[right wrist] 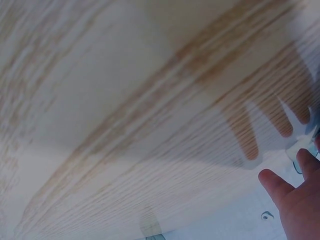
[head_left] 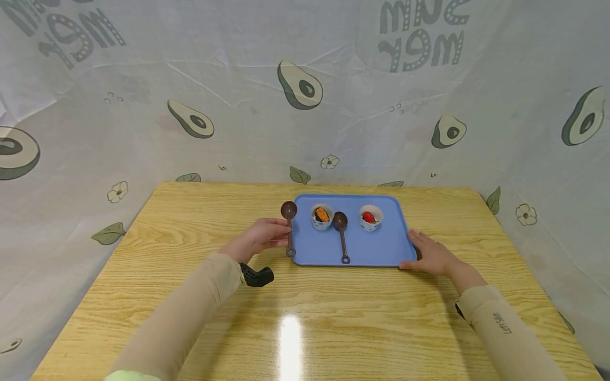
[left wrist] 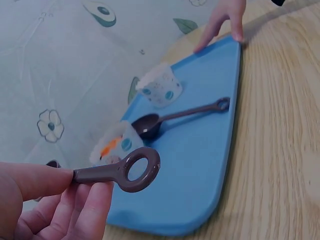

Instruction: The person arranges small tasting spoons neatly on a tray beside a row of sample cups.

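My left hand point(head_left: 259, 235) pinches the handle of a brown spoon point(head_left: 288, 209) between thumb and fingers, at the left edge of a blue tray point(head_left: 314, 253). Its ring end point(left wrist: 147, 180) points toward the camera in the left wrist view. A second brown spoon point(head_left: 340, 220) lies on the tray, between two patterned paper cups. One cup point(head_left: 322, 226) holds an orange-topped piece point(head_left: 322, 214) like toy sushi; the other cup point(head_left: 370, 226) holds a red-topped piece point(head_left: 369, 217). At the tray's front right corner my right hand point(head_left: 436, 257) touches the rim with extended fingers.
The tray lies on a wood-grain table point(head_left: 352, 317), toward its back edge. Behind the table hangs a pale cloth point(head_left: 248, 137) printed with avocados, leaves and flowers. A glare spot point(head_left: 290, 344) shines on the tabletop in front.
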`<control>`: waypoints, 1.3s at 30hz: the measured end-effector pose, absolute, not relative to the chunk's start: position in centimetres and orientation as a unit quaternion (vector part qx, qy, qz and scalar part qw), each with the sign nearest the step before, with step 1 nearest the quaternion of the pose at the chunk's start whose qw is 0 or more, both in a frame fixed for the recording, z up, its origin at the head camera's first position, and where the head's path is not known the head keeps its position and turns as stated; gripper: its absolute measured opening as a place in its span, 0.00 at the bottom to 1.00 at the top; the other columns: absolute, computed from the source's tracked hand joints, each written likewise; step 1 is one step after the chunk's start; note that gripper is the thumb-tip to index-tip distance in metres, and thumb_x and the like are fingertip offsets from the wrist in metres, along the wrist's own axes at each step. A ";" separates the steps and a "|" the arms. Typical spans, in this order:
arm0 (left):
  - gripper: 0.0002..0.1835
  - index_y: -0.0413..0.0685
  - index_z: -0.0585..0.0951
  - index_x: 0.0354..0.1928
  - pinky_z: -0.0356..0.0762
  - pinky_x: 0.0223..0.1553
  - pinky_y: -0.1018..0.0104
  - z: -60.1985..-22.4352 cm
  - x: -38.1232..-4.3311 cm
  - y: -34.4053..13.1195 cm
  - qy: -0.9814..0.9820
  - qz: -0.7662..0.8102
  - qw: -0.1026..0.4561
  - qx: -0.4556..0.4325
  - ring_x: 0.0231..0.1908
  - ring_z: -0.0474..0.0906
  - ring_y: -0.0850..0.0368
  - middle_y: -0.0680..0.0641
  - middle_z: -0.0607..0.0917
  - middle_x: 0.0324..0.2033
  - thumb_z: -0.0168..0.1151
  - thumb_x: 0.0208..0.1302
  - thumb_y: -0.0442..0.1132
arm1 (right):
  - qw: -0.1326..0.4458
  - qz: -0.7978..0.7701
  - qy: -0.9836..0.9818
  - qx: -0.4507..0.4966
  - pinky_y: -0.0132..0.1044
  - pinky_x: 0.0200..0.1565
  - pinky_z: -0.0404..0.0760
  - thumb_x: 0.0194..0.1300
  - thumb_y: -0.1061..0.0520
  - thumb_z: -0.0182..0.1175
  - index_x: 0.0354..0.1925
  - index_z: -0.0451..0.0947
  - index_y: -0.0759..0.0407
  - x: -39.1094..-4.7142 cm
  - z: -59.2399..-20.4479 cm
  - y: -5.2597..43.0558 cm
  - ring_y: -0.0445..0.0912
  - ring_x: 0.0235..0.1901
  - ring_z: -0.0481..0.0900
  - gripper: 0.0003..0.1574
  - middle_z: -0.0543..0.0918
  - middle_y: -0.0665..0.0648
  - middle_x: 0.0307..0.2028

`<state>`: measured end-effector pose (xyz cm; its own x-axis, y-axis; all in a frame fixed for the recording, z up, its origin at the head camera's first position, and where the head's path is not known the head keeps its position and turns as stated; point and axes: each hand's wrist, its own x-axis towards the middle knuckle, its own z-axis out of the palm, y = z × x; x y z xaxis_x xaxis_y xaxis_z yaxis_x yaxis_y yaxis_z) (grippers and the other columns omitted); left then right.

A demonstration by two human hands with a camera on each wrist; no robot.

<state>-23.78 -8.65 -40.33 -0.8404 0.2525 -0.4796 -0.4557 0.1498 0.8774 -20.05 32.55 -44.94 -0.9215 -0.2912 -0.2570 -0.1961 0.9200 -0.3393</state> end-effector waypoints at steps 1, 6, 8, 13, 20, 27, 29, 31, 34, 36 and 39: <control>0.23 0.29 0.65 0.62 0.81 0.37 0.74 -40.3 -23.8 -8.4 0.707 0.648 0.274 -0.072 0.32 0.76 0.65 0.48 0.77 0.37 0.51 0.67 0.31 | 0.153 -0.155 0.968 -0.126 0.69 0.63 0.51 0.54 0.31 0.60 0.70 0.45 0.71 -20.0 -44.9 32.5 0.69 0.68 0.46 0.65 0.49 0.73 0.70; 0.22 0.32 0.67 0.61 0.80 0.37 0.75 -39.9 -23.9 -7.0 0.711 0.643 0.274 -0.078 0.34 0.74 0.63 0.49 0.75 0.37 0.52 0.67 0.31 | 0.151 -0.154 0.968 -0.126 0.68 0.63 0.51 0.55 0.30 0.59 0.70 0.45 0.71 -20.0 -44.9 32.5 0.69 0.68 0.46 0.65 0.49 0.73 0.70; 0.21 0.34 0.68 0.60 0.80 0.38 0.74 -39.8 -23.8 -6.5 0.712 0.643 0.272 -0.079 0.34 0.74 0.62 0.50 0.76 0.36 0.52 0.67 0.31 | 0.151 -0.155 0.968 -0.125 0.68 0.63 0.51 0.54 0.31 0.59 0.70 0.45 0.71 -20.0 -44.9 32.5 0.69 0.68 0.47 0.65 0.49 0.73 0.70; 0.20 0.33 0.68 0.60 0.81 0.43 0.70 -39.5 -23.9 -5.0 0.703 0.651 0.278 -0.068 0.34 0.74 0.62 0.49 0.76 0.38 0.52 0.67 0.31 | 0.149 -0.151 0.969 -0.125 0.68 0.63 0.52 0.54 0.30 0.60 0.70 0.46 0.71 -20.1 -45.1 32.6 0.69 0.68 0.47 0.65 0.50 0.74 0.69; 0.20 0.35 0.69 0.61 0.80 0.45 0.69 -38.9 -23.8 -3.5 0.703 0.648 0.286 -0.061 0.31 0.75 0.64 0.48 0.76 0.41 0.51 0.67 0.31 | 0.147 -0.150 0.969 -0.128 0.68 0.63 0.53 0.54 0.30 0.60 0.70 0.46 0.71 -20.1 -45.2 32.7 0.69 0.68 0.48 0.66 0.50 0.74 0.69; 0.19 0.36 0.69 0.60 0.80 0.45 0.68 -38.7 -23.9 -2.5 0.697 0.654 0.286 -0.065 0.32 0.75 0.63 0.47 0.76 0.42 0.51 0.67 0.30 | 0.150 -0.151 0.968 -0.130 0.68 0.63 0.53 0.54 0.30 0.59 0.70 0.46 0.71 -20.2 -45.0 32.7 0.69 0.68 0.47 0.65 0.50 0.74 0.69; 0.19 0.37 0.69 0.60 0.80 0.45 0.67 -38.6 -23.9 -2.2 0.695 0.657 0.285 -0.067 0.34 0.75 0.62 0.47 0.76 0.44 0.52 0.67 0.30 | 0.151 -0.152 0.968 -0.130 0.68 0.63 0.53 0.54 0.30 0.59 0.70 0.45 0.71 -20.2 -44.9 32.6 0.69 0.68 0.47 0.65 0.50 0.74 0.69; 0.19 0.37 0.70 0.59 0.80 0.45 0.67 -38.5 -23.9 -1.9 0.694 0.658 0.284 -0.067 0.35 0.75 0.62 0.47 0.76 0.44 0.52 0.67 0.31 | 0.152 -0.153 0.968 -0.131 0.68 0.63 0.53 0.54 0.30 0.59 0.70 0.45 0.71 -20.2 -44.8 32.6 0.69 0.68 0.47 0.66 0.50 0.74 0.69; 0.18 0.37 0.70 0.58 0.81 0.45 0.67 -38.4 -24.0 -1.4 0.692 0.661 0.283 -0.067 0.34 0.75 0.62 0.48 0.76 0.42 0.53 0.66 0.31 | 0.152 -0.154 0.968 -0.131 0.68 0.63 0.53 0.54 0.30 0.59 0.70 0.45 0.71 -20.2 -44.8 32.6 0.69 0.68 0.47 0.66 0.50 0.74 0.69; 0.19 0.36 0.70 0.59 0.81 0.44 0.67 -38.3 -24.0 -1.0 0.691 0.661 0.285 -0.064 0.32 0.75 0.62 0.49 0.76 0.39 0.53 0.66 0.31 | 0.152 -0.153 0.968 -0.131 0.68 0.63 0.53 0.54 0.30 0.59 0.70 0.45 0.71 -20.1 -44.8 32.7 0.69 0.68 0.47 0.66 0.50 0.73 0.69; 0.20 0.35 0.71 0.59 0.81 0.44 0.67 -38.2 -24.0 -0.5 0.691 0.660 0.289 -0.059 0.31 0.75 0.63 0.50 0.76 0.36 0.54 0.66 0.31 | 0.153 -0.151 0.968 -0.131 0.67 0.63 0.53 0.54 0.29 0.59 0.70 0.45 0.71 -20.1 -44.8 32.7 0.70 0.68 0.47 0.66 0.50 0.73 0.69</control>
<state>-23.97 -0.47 -38.18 -0.8257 0.2997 -0.4779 -0.4638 0.1216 0.8776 -20.07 32.68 -44.78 -0.9189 -0.3000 -0.2563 -0.2075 0.9198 -0.3330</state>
